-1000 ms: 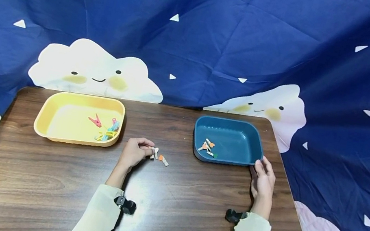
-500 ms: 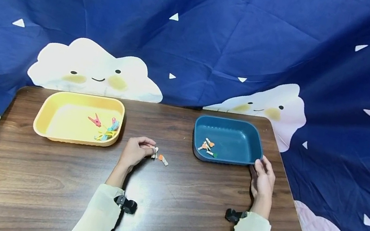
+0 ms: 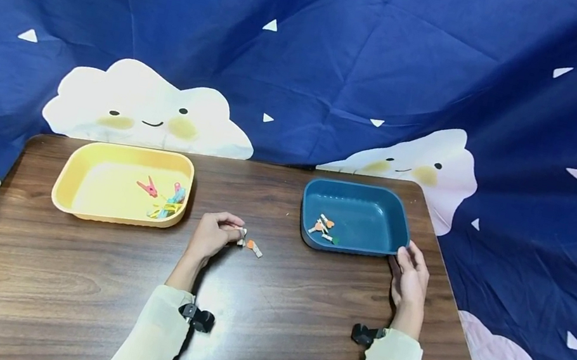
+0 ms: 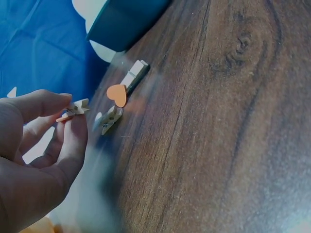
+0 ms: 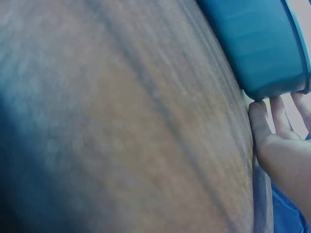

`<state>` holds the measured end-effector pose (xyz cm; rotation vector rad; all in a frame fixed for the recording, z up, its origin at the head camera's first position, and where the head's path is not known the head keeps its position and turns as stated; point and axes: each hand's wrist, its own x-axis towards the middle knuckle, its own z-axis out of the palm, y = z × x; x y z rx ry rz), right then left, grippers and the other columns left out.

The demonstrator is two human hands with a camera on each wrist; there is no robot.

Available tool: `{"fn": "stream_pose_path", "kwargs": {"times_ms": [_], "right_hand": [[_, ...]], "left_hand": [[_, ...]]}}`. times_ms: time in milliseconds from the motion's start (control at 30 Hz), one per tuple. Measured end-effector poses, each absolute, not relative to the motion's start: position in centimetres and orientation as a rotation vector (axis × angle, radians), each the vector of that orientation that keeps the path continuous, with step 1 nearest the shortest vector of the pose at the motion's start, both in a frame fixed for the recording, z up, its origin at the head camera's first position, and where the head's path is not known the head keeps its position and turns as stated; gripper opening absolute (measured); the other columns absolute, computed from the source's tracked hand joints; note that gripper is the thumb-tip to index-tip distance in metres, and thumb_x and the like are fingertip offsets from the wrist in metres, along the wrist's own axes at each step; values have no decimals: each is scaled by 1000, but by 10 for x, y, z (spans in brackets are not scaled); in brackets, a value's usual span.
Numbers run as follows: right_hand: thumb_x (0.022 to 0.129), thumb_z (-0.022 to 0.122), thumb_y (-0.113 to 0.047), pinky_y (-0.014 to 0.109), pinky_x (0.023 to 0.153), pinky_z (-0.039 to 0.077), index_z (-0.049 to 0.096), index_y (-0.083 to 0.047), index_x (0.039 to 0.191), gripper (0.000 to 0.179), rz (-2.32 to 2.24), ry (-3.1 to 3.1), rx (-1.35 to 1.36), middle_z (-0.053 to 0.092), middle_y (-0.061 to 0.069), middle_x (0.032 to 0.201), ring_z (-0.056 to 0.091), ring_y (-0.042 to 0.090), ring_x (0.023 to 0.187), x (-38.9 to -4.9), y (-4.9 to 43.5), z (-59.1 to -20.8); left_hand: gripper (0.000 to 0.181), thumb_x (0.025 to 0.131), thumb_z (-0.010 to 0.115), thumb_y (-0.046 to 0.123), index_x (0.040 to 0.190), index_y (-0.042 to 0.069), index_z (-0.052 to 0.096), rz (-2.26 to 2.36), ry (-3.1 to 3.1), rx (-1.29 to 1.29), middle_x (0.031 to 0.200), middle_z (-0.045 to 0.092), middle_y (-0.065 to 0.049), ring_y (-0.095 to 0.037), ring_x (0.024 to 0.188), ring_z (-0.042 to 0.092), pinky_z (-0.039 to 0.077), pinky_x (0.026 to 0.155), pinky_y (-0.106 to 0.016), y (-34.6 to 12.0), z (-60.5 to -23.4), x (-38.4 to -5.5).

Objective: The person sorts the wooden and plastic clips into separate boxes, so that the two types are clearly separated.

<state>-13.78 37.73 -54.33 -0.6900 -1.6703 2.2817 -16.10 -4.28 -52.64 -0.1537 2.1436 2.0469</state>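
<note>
In the left wrist view, my left hand pinches a small wooden clothespin between thumb and fingers, a bit of orange showing at its back end. Two more lie on the table just past the fingertips: a clothespin with an orange heart and one with a pale heart. My right hand rests its fingertips against the near right corner of the blue bin, fingers fairly straight in the right wrist view. Inside that bin, at its left end, are several heart clothespins.
A yellow bin stands at the back left of the wooden table. It holds a red clothespin and several yellow and blue ones. A blue curtain with clouds hangs behind the table.
The left hand has edged slightly right, still pinching the clothespin, and overlaps more of the pale-heart one in the head view. The right hand stays at the blue bin's corner.
</note>
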Motion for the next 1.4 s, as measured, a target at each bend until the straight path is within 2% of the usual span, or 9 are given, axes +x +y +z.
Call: {"fn": "stream_pose_path", "kwargs": {"times_ms": [67, 233, 400, 667, 900, 1100, 1300, 1400], "right_hand": [[103, 57, -10, 37, 117, 33, 44, -1, 148, 47, 2281, -1679, -681, 49, 3, 128, 46, 14, 126, -137, 377, -543], [104, 57, -11, 38, 118, 33, 42, 0, 150, 49, 2271, -1695, -678, 49, 5, 131, 44, 18, 131, -137, 378, -543], [103, 57, -11, 38, 118, 32, 41, 1, 150, 51, 2278, -1693, -682, 48, 7, 133, 43, 19, 132, -137, 377, -544], [104, 57, -11, 39, 118, 32, 41, 2, 150, 51, 2280, -1696, -656, 48, 7, 132, 44, 19, 130, -135, 377, -544], [102, 60, -12, 41, 118, 32, 42, 2, 150, 53, 2275, -1690, -619, 50, 7, 131, 45, 20, 131, -134, 377, -545], [103, 60, -13, 39, 118, 33, 43, 1, 149, 51, 2279, -1686, -625, 49, 8, 132, 44, 21, 132, -135, 378, -545], [104, 55, -10, 38, 117, 34, 42, 1, 148, 47, 2281, -1685, -638, 47, 8, 132, 44, 21, 132, -137, 379, -546], [104, 56, -9, 37, 117, 34, 43, 1, 149, 47, 2283, -1676, -657, 48, 8, 132, 44, 21, 133, -138, 379, -546]], "left_hand": [[22, 80, 74, -11, 102, -14, 71, 2042, 2152, -170, 89, 71, -25, -8, 68, 64, 52, 63, -17, -42, -538, -165], [19, 80, 74, -9, 99, -12, 72, 2032, 2171, -170, 81, 72, -13, -9, 68, 65, 53, 63, -19, -41, -536, -164], [19, 80, 74, -8, 98, -12, 72, 2030, 2171, -171, 78, 71, -7, -9, 68, 65, 52, 64, -19, -41, -534, -164], [16, 80, 74, -9, 96, -11, 72, 2052, 2161, -150, 78, 72, -11, -10, 66, 65, 54, 63, -24, -38, -536, -166], [18, 82, 74, -8, 99, -13, 70, 2031, 2185, -113, 76, 71, -7, -14, 66, 64, 54, 62, -28, -34, -532, -170], [17, 81, 77, -8, 97, -11, 71, 2038, 2189, -83, 77, 72, -9, -13, 67, 65, 56, 63, -31, -30, -525, -173], [16, 81, 76, -9, 96, -11, 71, 2058, 2161, -79, 80, 73, -14, -24, 70, 67, 55, 58, -29, -25, -523, -175], [15, 81, 76, -7, 95, -9, 72, 2049, 2171, -65, 77, 72, -12, -26, 70, 67, 53, 55, -29, -23, -522, -176]]}}
